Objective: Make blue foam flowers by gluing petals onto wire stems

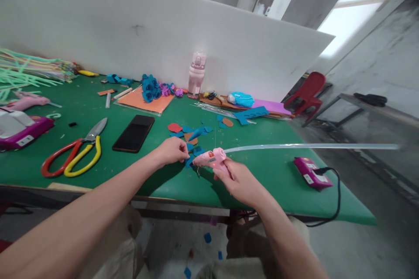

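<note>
Head: glue stick (310,146) in gun (208,159)

Black phone (133,134) beside red-and-yellow-handled scissors (80,151)

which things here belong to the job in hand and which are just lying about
Seem to belong:
pink glue gun, held in the right hand
translucent rod in its back end
blue pieces by the left hand

Probably just lying about:
dark phone
pink bottle
red chair, off the table
</note>
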`<control>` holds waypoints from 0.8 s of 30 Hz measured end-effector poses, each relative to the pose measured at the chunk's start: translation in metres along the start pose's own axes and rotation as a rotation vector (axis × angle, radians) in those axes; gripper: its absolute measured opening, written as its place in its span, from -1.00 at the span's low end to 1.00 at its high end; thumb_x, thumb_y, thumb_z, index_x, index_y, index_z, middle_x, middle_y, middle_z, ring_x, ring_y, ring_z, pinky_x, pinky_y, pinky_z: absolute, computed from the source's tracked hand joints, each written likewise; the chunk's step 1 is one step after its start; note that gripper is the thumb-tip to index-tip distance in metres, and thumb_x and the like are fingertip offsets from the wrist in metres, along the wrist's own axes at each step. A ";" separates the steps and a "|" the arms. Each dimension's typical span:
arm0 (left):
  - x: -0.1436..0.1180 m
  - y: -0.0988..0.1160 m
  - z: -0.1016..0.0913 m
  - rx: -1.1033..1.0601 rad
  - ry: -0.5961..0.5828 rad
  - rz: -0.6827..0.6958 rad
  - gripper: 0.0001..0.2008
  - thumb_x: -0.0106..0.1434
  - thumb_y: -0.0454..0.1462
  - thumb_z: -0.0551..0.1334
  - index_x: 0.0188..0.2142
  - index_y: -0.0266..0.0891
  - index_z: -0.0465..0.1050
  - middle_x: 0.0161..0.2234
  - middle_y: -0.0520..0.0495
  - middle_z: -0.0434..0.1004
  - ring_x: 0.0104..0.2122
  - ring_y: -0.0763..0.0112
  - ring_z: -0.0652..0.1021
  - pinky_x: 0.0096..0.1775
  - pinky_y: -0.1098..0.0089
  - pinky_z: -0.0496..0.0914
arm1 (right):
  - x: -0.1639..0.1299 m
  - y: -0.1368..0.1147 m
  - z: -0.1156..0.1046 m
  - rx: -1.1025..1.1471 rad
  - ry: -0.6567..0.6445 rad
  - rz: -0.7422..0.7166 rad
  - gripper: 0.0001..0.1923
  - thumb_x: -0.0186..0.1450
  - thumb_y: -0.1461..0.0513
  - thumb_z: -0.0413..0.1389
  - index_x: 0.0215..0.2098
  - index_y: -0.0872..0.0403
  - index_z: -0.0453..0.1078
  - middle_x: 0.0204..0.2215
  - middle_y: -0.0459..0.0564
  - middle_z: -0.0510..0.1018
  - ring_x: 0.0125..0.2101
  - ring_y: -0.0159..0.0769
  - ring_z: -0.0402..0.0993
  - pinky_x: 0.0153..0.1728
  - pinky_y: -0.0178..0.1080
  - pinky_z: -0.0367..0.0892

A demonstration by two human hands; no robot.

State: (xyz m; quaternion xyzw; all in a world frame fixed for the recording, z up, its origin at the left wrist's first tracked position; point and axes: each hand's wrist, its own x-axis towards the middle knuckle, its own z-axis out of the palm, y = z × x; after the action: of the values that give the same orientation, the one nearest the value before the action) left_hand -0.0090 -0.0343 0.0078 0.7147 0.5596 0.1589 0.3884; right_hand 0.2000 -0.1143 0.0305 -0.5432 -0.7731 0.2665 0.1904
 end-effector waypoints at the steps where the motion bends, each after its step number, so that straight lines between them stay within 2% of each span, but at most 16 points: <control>1: 0.000 0.000 0.000 -0.002 0.003 -0.001 -0.91 -0.09 -0.32 0.20 -0.66 -0.26 0.37 -0.70 0.04 0.42 -0.59 0.46 0.41 -0.51 0.47 0.21 | 0.000 0.000 0.000 -0.004 0.005 -0.001 -0.77 0.29 0.18 -0.09 -0.30 0.13 0.35 -0.44 0.01 0.51 -0.45 -0.30 0.38 -0.41 -0.31 0.18; 12: 0.004 -0.004 0.003 0.006 0.012 0.007 -0.91 -0.09 -0.32 0.21 -0.66 -0.26 0.37 -0.71 0.06 0.41 -0.60 0.47 0.41 -0.50 0.48 0.21 | -0.001 0.007 -0.006 -0.015 0.023 0.033 -0.72 0.30 0.13 -0.11 -0.30 0.12 0.37 -0.50 0.00 0.48 -0.49 -0.30 0.37 -0.44 -0.31 0.19; 19: 0.003 -0.003 0.002 0.003 0.007 0.000 -0.92 -0.08 -0.31 0.21 -0.65 -0.26 0.37 -0.70 0.05 0.42 -0.59 0.47 0.41 -0.51 0.48 0.21 | -0.003 0.006 -0.009 0.043 0.044 0.034 -0.70 0.31 0.12 -0.12 -0.36 0.11 0.35 -0.61 -0.06 0.43 -0.52 -0.31 0.38 -0.46 -0.32 0.20; 24: 0.002 -0.001 0.000 0.007 0.001 -0.006 -0.93 -0.09 -0.31 0.20 -0.64 -0.27 0.38 -0.69 0.04 0.43 -0.59 0.47 0.41 -0.50 0.47 0.20 | -0.002 0.001 -0.003 0.064 0.017 -0.007 -0.72 0.31 0.14 -0.11 -0.35 0.12 0.35 -0.58 -0.06 0.45 -0.50 -0.33 0.39 -0.45 -0.33 0.19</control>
State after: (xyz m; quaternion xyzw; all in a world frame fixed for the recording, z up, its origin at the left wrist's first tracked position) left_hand -0.0088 -0.0330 0.0069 0.7144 0.5623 0.1562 0.3862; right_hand 0.2027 -0.1151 0.0325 -0.5365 -0.7643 0.2858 0.2153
